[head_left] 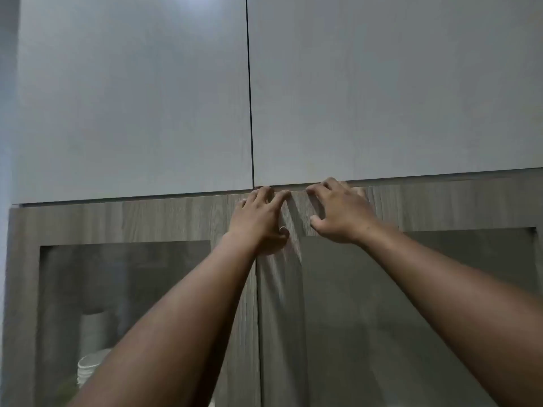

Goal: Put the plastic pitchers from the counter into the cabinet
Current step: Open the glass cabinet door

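A wood-grain cabinet fills the lower view, with a left door [123, 221] and a right door [440, 207], each with a tinted glass pane. Both doors look shut. My left hand [258, 218] rests at the top inner corner of the left door, fingers spread and tips at its upper edge. My right hand [338, 212] is at the top inner corner of the right door, its fingertips hooked over the top edge. Neither hand holds anything. No plastic pitcher and no counter are in view.
Above are two plain light-grey upper cabinet doors [382, 83], shut, with a dark seam between them. Behind the left glass pane stand a stack of white bowls [88, 368] and a tall pale container [95, 327]. A white wall borders the far left.
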`<action>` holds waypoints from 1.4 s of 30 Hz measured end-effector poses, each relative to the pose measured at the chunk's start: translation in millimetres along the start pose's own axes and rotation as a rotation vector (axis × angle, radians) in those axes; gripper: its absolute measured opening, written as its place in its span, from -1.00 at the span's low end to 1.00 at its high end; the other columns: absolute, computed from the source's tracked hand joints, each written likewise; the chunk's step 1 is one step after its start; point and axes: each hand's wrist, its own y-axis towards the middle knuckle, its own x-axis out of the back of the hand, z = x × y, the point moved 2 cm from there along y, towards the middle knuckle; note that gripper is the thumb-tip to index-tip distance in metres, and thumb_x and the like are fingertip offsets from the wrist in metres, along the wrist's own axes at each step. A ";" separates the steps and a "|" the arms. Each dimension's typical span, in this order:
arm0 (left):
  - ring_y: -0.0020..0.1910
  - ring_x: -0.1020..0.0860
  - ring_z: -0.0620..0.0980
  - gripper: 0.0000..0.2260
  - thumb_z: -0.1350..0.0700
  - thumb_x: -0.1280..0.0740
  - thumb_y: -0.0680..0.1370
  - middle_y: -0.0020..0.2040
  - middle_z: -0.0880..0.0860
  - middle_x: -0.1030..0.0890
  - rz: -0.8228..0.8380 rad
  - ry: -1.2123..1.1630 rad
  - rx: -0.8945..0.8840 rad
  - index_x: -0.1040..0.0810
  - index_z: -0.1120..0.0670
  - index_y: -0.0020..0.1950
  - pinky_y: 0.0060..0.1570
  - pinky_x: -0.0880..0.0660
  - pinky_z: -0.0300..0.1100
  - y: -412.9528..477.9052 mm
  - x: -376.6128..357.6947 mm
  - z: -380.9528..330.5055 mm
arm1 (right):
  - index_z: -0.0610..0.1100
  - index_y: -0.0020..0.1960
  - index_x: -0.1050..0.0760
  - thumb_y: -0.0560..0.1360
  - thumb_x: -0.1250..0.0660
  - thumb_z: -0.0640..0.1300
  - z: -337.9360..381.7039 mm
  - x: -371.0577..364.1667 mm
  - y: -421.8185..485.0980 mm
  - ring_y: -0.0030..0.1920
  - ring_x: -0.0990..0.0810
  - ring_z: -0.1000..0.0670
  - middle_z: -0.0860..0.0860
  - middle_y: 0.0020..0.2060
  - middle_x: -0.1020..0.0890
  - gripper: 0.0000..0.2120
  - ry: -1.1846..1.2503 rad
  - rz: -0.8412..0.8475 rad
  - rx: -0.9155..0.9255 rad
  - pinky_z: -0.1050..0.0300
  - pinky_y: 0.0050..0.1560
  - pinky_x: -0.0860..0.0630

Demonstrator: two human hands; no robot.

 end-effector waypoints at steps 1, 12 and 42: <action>0.51 -0.26 0.11 -0.30 -0.13 -0.36 0.48 0.50 0.05 -0.30 0.009 0.004 0.002 -0.17 -0.15 0.57 0.44 -0.29 0.10 0.3 0.0 0.3 | 0.07 0.44 -0.33 0.45 -0.28 0.08 1.1 0.0 -0.8 0.40 -0.35 -0.06 0.00 0.33 -0.42 -0.43 -0.003 -0.003 -0.002 -0.14 0.34 -0.24; 0.40 -0.33 0.15 -0.30 -0.15 -0.34 0.43 0.38 0.10 -0.38 -0.021 0.036 0.032 -0.23 -0.07 0.53 0.27 -0.42 0.06 -7.3 11.6 -7.0 | 0.07 0.41 -0.31 0.38 -0.31 0.06 7.1 1.5 -8.6 0.36 -0.37 -0.10 -0.01 0.30 -0.41 -0.40 0.013 -0.053 -0.037 -0.12 0.33 -0.26; -0.36 -0.60 -0.20 -0.79 0.04 -0.36 0.61 -0.24 -0.03 -0.68 -0.571 -1.200 -0.101 -0.65 0.16 0.09 -0.34 -0.45 -0.44 -201.3 239.3 -207.7 | -0.03 0.31 -0.44 0.62 -0.14 0.04 29.6 264.4 -244.8 0.19 -0.57 0.00 0.05 0.17 -0.58 -0.68 0.545 -0.423 -0.365 -0.13 0.26 -0.51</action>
